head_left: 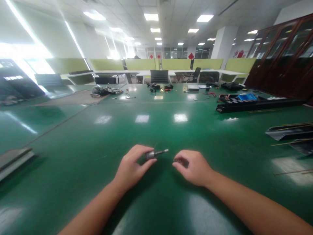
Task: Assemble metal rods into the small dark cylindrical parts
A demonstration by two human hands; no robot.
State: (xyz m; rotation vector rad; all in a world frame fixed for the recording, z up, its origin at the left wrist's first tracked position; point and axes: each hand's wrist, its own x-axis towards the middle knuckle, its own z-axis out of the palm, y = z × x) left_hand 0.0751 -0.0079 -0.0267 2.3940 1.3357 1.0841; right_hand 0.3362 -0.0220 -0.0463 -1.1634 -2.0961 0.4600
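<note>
"What's in your left hand?"

"My left hand (132, 164) is gripping a small metal cylinder (150, 155), thumb on the near side and fingers on the far side. A slim shaft (160, 152) runs out of it toward my right, ending in a pale tip (166, 150). I have it over the green tabletop (122, 127), in front of me."

"How would it handle?"

"I'd guess it's stiff and fairly dense for its size, though light enough for a pinch. The body looks smooth and round, so it might roll or slip between my fingertips. I'd take it by the thick barrel, as I have it, and spare the shaft, which looks the likeliest part to suffer from a knock."

"And your right hand?"

"My right hand (195, 167) is curled, thumb and fingers pinching a small dark piece (178, 160). My fingers cover most of it, so I can't tell what it is."

"How are your arms set?"

"My forearms come in from the two lower corners, palms turned inward, with the hands near each other but apart; the shaft points across the gap between them."
</note>
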